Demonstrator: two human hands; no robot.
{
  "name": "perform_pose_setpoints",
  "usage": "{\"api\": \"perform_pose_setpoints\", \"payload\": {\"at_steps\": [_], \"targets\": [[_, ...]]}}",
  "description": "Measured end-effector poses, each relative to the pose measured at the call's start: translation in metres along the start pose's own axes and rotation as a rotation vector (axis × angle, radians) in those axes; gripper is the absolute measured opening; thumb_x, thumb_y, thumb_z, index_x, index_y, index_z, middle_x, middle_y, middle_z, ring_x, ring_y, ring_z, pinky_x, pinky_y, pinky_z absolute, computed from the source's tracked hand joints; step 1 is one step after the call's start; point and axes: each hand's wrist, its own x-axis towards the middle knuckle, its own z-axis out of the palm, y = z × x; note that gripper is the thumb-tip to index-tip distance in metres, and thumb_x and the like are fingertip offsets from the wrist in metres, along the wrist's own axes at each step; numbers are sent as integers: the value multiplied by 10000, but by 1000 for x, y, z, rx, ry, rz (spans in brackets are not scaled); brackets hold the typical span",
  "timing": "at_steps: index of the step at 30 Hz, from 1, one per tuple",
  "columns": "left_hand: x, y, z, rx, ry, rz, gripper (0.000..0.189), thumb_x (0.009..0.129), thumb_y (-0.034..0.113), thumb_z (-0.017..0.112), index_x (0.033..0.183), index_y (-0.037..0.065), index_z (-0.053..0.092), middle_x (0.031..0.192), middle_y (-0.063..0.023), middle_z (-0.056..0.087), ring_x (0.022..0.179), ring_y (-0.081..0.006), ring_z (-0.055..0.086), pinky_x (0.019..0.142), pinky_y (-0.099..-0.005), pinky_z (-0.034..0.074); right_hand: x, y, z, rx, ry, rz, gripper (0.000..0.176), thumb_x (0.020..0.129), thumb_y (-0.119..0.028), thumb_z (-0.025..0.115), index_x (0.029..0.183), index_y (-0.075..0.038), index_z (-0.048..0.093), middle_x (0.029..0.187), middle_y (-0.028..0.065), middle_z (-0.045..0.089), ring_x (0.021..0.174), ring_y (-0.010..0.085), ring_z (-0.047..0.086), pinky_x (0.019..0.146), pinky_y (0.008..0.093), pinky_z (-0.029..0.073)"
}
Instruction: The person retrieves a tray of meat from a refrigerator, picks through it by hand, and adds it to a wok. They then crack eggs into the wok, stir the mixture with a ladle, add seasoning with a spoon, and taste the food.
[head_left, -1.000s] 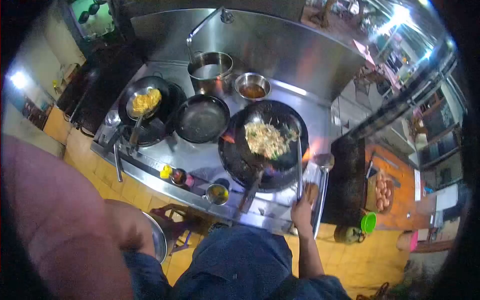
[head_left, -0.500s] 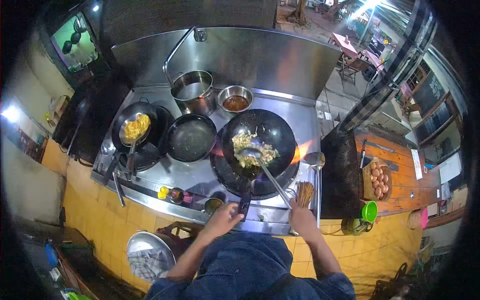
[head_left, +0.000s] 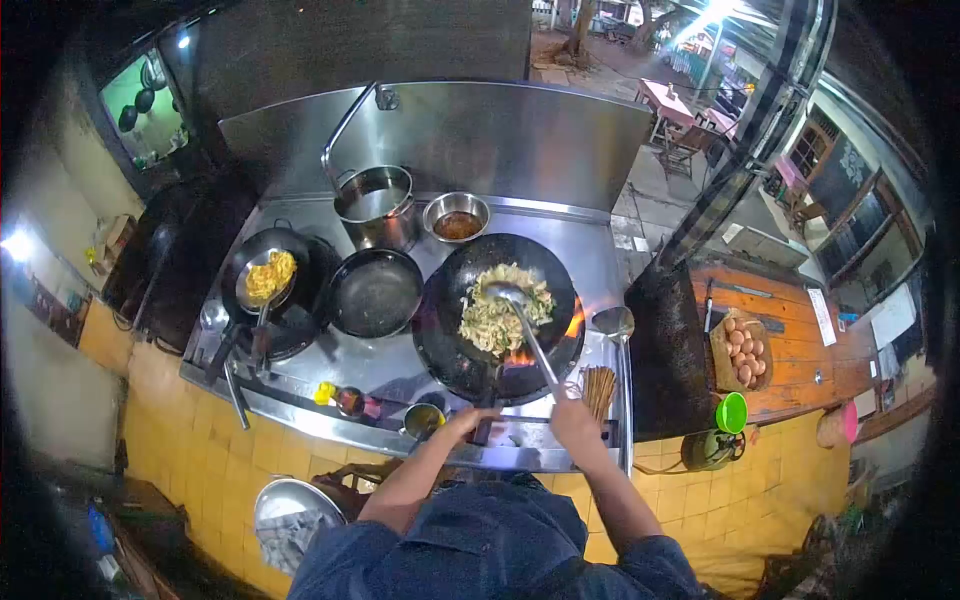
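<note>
My right hand (head_left: 576, 430) is closed around the long handle of a metal ladle (head_left: 508, 292). The ladle's bowl rests among chopped pale and green food (head_left: 490, 325) inside a black wok (head_left: 550, 265). Flame shows at the wok's right and lower rim. At the near side of the wok, my left hand (head_left: 464, 424) has its fingers wrapped over the wok's handle (head_left: 486, 430), partly blurred. Just left of that hand stands a small metal cup (head_left: 422, 420). A bundle of thin sticks (head_left: 599, 390) lies beside my right hand.
Left of the wok are an empty black pan (head_left: 376, 292) and a pan with yellow cooked egg (head_left: 268, 276). A tall pot (head_left: 376, 215) and a bowl of brown sauce (head_left: 459, 222) stand behind. Another ladle (head_left: 613, 322) lies right. Eggs (head_left: 745, 352) fill a tray on the wooden table.
The food has spread out from a clump across the wok, and the ladle's bowl has shifted over it. My left fingers have come over the wok handle. The view has tilted slightly.
</note>
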Motion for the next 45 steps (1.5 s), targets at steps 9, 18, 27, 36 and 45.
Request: {"api": "perform_pose_setpoints", "payload": {"at_steps": [9,18,27,36,45], "targets": [[-129,53,120,-747,-391,-57,108,821,96,578,761,44,504,639,-14,491,559,-121,490,551,-260,443,-61,11,-140,-86,-144,-196,365,771,-225,561,1122,-140,513,789,226,602,807,399,585,709,479,475],[-153,-25,122,-266,-112,-31,109,827,96,552,741,31,548,597,-44,517,564,-153,541,520,-290,468,-93,-12,-122,-156,-205,-29,366,788,-172,519,1143,-101,464,829,226,609,813,391,602,720,485,482],[-104,-7,91,-140,92,80,146,818,165,539,690,97,523,589,-15,520,526,-127,512,529,-267,442,-98,2,-88,-261,-128,-70,382,807,-100,422,1183,-52,471,799,253,605,718,404,615,638,482,502],[-94,14,67,-181,-40,72,149,814,181,556,697,92,533,593,-16,536,492,-135,518,492,-272,458,-113,-1,-92,-215,-119,-157,388,779,-75,453,1163,-19,462,768,243,604,704,377,620,633,464,504],[-127,5,107,-103,16,-32,179,833,215,556,730,70,535,561,-21,515,496,-151,526,474,-287,452,-112,6,-91,-169,-96,-137,439,788,-133,480,1210,-19,438,719,244,596,706,402,607,645,482,495]]}}
